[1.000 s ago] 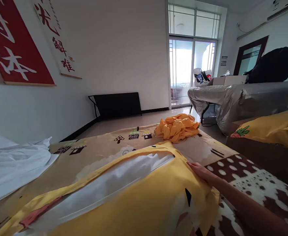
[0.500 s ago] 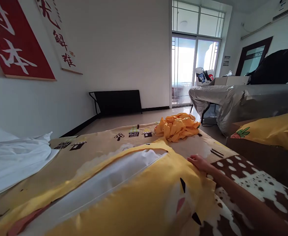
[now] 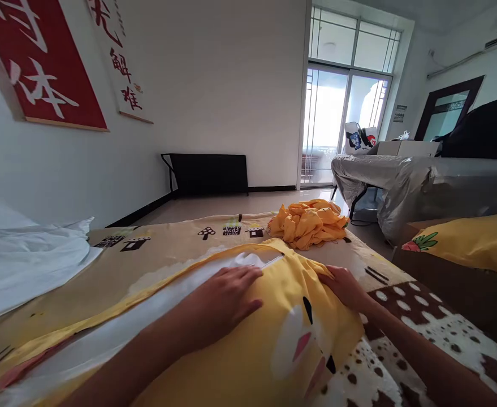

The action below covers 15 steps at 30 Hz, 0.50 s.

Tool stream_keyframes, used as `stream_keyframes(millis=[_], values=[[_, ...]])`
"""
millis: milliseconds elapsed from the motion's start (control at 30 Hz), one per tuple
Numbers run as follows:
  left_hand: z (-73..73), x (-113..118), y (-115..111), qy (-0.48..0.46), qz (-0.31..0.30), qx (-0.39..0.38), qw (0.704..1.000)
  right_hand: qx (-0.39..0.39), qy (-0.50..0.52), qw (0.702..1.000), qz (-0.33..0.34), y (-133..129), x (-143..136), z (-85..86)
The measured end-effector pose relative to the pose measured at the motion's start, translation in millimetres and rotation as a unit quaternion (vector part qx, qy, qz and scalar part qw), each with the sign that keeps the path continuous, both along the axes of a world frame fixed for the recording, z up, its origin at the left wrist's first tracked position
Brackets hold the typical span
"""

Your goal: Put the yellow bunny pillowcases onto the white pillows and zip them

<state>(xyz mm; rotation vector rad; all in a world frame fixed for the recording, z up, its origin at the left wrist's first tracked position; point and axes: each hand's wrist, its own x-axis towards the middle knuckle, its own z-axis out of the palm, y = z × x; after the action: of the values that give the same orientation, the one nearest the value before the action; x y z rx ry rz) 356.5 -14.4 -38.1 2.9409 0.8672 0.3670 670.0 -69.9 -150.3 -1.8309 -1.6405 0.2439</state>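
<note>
A yellow pillowcase (image 3: 214,367) with a printed animal face lies in front of me, its long zip opening spread apart. A white pillow insert (image 3: 146,308) shows through the gap. My left hand (image 3: 227,297) rests flat across the near edge of the opening, its fingers stretched out and the thumb apart. At the case's right side, my right hand (image 3: 341,285) is closed on the yellow fabric, pulling folds into it. The far end of the zip lies just beyond my left fingertips.
A crumpled orange-yellow cloth (image 3: 310,223) lies at the bed's far side. White fabric (image 3: 31,260) is on the left. A brown box (image 3: 452,282) with yellow printed fabric (image 3: 477,243) on it stands at right. Beyond is a plastic-covered table (image 3: 456,181).
My left hand has come into view and onto the opening's near edge. My right hand has taken hold of the pillowcase's side, and the fabric there is now gathered in folds.
</note>
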Motion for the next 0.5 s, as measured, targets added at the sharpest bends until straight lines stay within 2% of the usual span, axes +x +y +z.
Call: stream_keyframes(millis=[67,133,233,300,400,500], values=[[-9.6,36,8,0.028,-0.031,-0.003,0.999,-0.014,-0.102,0.993,-0.060,-2,14,-11.8],[-25.9,55,12,0.035,-0.029,-0.027,0.999,-0.051,-0.164,0.981,-0.090,-7,28,-33.1],[-54.3,61,8,0.015,0.009,-0.057,0.998,-0.115,-0.216,0.967,-0.068,-11,46,-61.7],[-67.1,58,2,-0.016,0.038,-0.026,0.999,-0.124,-0.228,0.964,-0.053,-10,54,-68.7],[-68.2,52,-5,-0.044,0.084,0.032,0.995,-0.112,-0.246,0.960,-0.066,-5,60,-67.5],[-51.8,40,-6,-0.017,0.145,0.034,0.989,-0.124,-0.267,0.953,-0.074,-4,64,-67.1]])
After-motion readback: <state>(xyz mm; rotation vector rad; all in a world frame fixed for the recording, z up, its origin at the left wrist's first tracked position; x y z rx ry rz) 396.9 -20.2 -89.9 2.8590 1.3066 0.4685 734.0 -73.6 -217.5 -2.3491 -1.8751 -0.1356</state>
